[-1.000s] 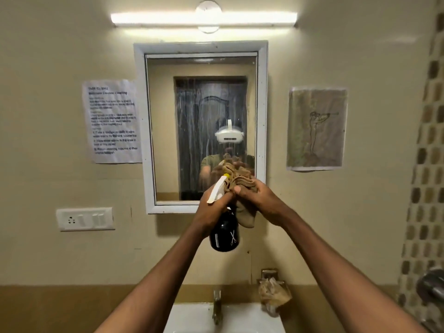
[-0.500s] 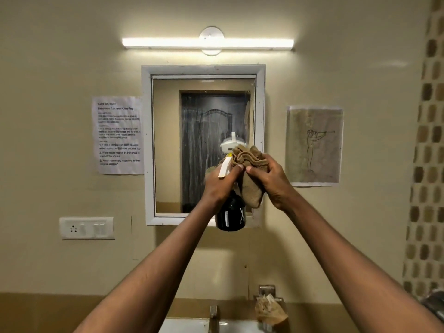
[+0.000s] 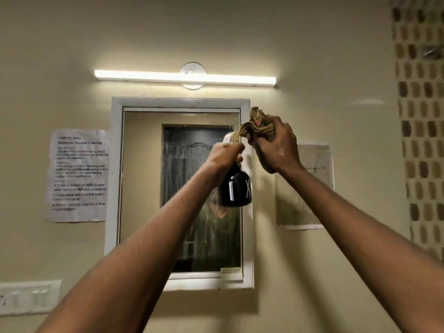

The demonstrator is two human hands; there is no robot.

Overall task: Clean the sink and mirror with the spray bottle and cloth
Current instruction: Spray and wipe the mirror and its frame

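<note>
left hand (image 3: 224, 156) gripping spray bottle (image 3: 235, 188) | right hand (image 3: 280, 145) fisted on cloth (image 3: 258, 127) | both raised before mirror (image 3: 149, 188)

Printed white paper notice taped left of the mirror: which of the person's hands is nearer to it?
Left. The left hand is over the mirror, beside the notice; the right hand is past the mirror's far edge.

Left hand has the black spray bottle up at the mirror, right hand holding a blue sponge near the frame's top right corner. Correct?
Not quite. The right hand holds a bunched brown cloth, not a blue sponge; the head view shows it. The rest stands: the left hand grips the black spray bottle in front of the mirror, and the cloth is near the frame's top right corner.
</note>
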